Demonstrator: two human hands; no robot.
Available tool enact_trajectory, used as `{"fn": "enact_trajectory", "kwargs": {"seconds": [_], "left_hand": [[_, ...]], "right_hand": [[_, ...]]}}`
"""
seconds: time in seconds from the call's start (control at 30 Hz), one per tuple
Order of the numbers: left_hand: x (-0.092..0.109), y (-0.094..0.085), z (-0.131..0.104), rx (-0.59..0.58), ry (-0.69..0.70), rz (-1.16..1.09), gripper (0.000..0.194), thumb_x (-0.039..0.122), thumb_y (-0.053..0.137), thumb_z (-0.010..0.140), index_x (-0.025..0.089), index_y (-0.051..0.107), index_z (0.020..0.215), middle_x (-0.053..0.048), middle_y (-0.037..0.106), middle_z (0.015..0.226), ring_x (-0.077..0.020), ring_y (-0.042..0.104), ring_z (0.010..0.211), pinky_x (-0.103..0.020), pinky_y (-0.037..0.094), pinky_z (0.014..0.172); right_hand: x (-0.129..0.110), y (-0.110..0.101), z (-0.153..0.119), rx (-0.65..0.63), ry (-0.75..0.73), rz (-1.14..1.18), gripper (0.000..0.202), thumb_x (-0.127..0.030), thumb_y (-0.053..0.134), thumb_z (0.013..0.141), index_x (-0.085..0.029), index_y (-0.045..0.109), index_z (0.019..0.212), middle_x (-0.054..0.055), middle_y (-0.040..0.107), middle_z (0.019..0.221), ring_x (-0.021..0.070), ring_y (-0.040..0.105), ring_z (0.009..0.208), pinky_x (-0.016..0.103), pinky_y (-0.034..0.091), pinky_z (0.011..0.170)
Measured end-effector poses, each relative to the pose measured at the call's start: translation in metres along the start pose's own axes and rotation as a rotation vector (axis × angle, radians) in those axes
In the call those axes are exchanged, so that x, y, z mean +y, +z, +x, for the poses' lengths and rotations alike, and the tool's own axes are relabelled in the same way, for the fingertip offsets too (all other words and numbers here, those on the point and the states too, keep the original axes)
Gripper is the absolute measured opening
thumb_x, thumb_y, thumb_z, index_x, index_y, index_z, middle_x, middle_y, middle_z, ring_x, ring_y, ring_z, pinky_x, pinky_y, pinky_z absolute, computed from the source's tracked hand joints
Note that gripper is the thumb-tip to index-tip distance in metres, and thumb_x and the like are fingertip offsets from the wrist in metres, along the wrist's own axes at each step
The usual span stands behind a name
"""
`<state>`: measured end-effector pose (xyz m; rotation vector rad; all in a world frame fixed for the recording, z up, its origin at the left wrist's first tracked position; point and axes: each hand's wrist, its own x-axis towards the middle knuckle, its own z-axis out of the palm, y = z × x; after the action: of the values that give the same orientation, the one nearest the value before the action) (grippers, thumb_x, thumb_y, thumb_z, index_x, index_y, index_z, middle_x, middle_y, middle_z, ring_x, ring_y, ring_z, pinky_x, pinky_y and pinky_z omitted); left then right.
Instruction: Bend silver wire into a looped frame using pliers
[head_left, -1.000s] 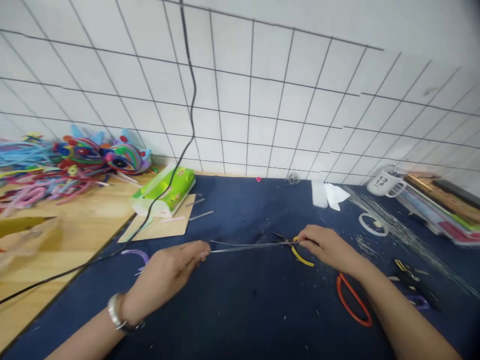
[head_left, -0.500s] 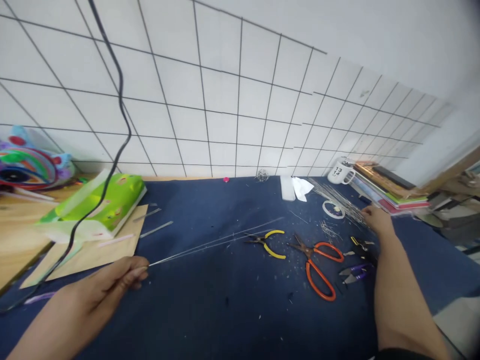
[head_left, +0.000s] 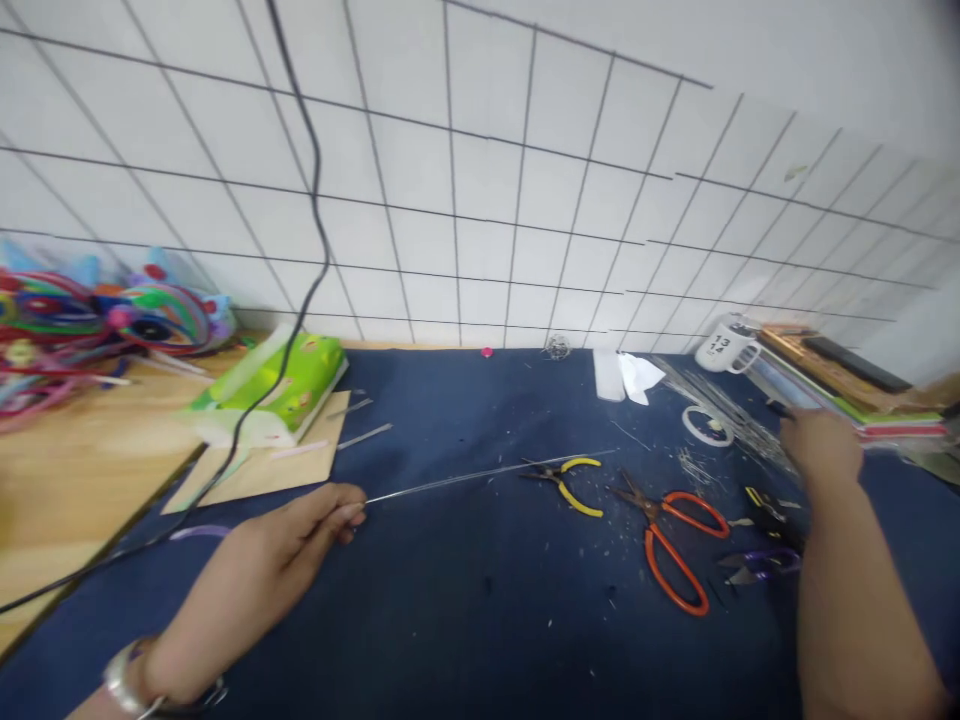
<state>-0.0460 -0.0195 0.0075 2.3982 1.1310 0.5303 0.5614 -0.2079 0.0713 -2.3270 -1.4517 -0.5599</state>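
Note:
My left hand (head_left: 319, 525) pinches the near end of a few thin metal wires (head_left: 450, 480). They stretch to the right above the dark blue cloth, across the yellow-handled pliers (head_left: 574, 485). Far to the right, my right hand (head_left: 823, 445) is at the near end of a bundle of loose wires (head_left: 731, 410). Its fingers are blurred and mostly turned away, so any grip there is unclear. Below the bundle lie orange-handled cutters (head_left: 675, 545), purple-handled snips (head_left: 761, 565) and short wire pieces (head_left: 696, 468).
A white ring (head_left: 707, 426) lies beside the wire bundle. At the back right stand a white mug (head_left: 724, 345) and stacked books (head_left: 847, 375). Leftward are a green tissue pack (head_left: 300, 385), colourful crafts (head_left: 165, 315) and a hanging black cable (head_left: 319, 210). A tiled wall (head_left: 480, 170) closes the back.
The view has turned left, shifting everything rightward in the picture. My left hand still pinches the wires, which look closer together. My right hand stays by the wire bundle.

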Motion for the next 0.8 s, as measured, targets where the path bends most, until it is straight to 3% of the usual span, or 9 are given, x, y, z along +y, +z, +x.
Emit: {"fn": "enact_trajectory", "kwargs": {"seconds": [0.07,0.1,0.23,0.33,0.43,0.53,0.67,0.8], "left_hand": [[0.011,-0.001,0.000,-0.030,-0.009,0.003,0.020,0.034,0.039,0.084,0.024,0.051,0.096,0.001,0.064,0.078,-0.0155,0.061,0.071,-0.022,0.046,0.064],[0.015,-0.002,0.000,-0.028,-0.004,0.001,0.020,0.033,0.038,0.084,0.024,0.051,0.094,0.002,0.063,0.078,-0.0146,0.061,0.070,-0.021,0.045,0.063],[0.023,-0.003,0.000,-0.001,0.032,0.012,0.018,0.028,0.036,0.085,0.022,0.052,0.092,0.001,0.061,0.076,-0.0136,0.058,0.067,-0.021,0.043,0.062],[0.027,-0.005,0.000,0.014,0.062,-0.003,0.019,0.025,0.035,0.085,0.021,0.053,0.092,0.000,0.061,0.076,-0.0131,0.057,0.067,-0.021,0.042,0.062],[0.032,-0.008,-0.001,0.040,0.072,-0.052,0.020,0.026,0.035,0.087,0.020,0.054,0.090,0.000,0.060,0.075,-0.0122,0.056,0.067,-0.021,0.041,0.063],[0.036,-0.013,-0.001,0.043,0.071,-0.167,0.021,0.025,0.034,0.087,0.019,0.054,0.085,0.001,0.059,0.072,-0.0104,0.056,0.064,-0.020,0.041,0.062],[0.035,-0.015,0.001,0.058,0.046,-0.348,0.023,0.025,0.034,0.088,0.017,0.055,0.083,0.001,0.059,0.067,-0.0098,0.056,0.062,-0.020,0.042,0.062],[0.031,-0.010,0.005,-0.043,0.072,-0.442,0.022,0.024,0.035,0.088,0.017,0.057,0.087,-0.001,0.061,0.073,-0.0110,0.058,0.067,-0.022,0.044,0.063]], "right_hand": [[-0.052,-0.003,0.007,0.067,0.003,-0.021,0.035,-0.040,0.037,0.085,-0.019,0.066,0.089,0.015,0.063,0.086,0.0310,0.056,0.087,0.045,0.040,0.069],[-0.086,-0.005,0.007,0.051,-0.076,0.020,0.033,-0.038,0.038,0.086,-0.021,0.064,0.095,0.012,0.063,0.094,0.0286,0.056,0.090,0.043,0.041,0.074],[-0.232,-0.015,-0.018,-0.100,-0.596,0.174,0.027,-0.030,0.041,0.087,-0.023,0.058,0.107,0.005,0.061,0.103,0.0197,0.054,0.095,0.035,0.042,0.082],[-0.307,-0.015,-0.044,-0.180,-0.850,0.180,0.029,-0.030,0.045,0.086,-0.018,0.054,0.111,0.010,0.059,0.105,0.0215,0.052,0.095,0.037,0.041,0.081],[-0.345,-0.004,-0.056,-0.217,-0.918,0.211,0.031,-0.028,0.043,0.087,-0.015,0.051,0.114,0.012,0.059,0.105,0.0233,0.051,0.097,0.039,0.040,0.080],[-0.365,0.010,-0.057,-0.295,-0.955,0.331,0.030,-0.027,0.038,0.089,-0.016,0.049,0.115,0.009,0.063,0.093,0.0175,0.057,0.083,0.031,0.042,0.072],[-0.384,0.016,-0.053,-0.287,-0.970,0.372,0.026,-0.022,0.037,0.089,-0.020,0.052,0.110,0.004,0.062,0.082,0.0134,0.057,0.073,0.023,0.040,0.063],[-0.392,0.009,-0.042,-0.290,-1.039,0.247,0.023,-0.012,0.041,0.084,-0.023,0.057,0.095,0.000,0.059,0.071,0.0132,0.053,0.067,0.023,0.032,0.058]]}}
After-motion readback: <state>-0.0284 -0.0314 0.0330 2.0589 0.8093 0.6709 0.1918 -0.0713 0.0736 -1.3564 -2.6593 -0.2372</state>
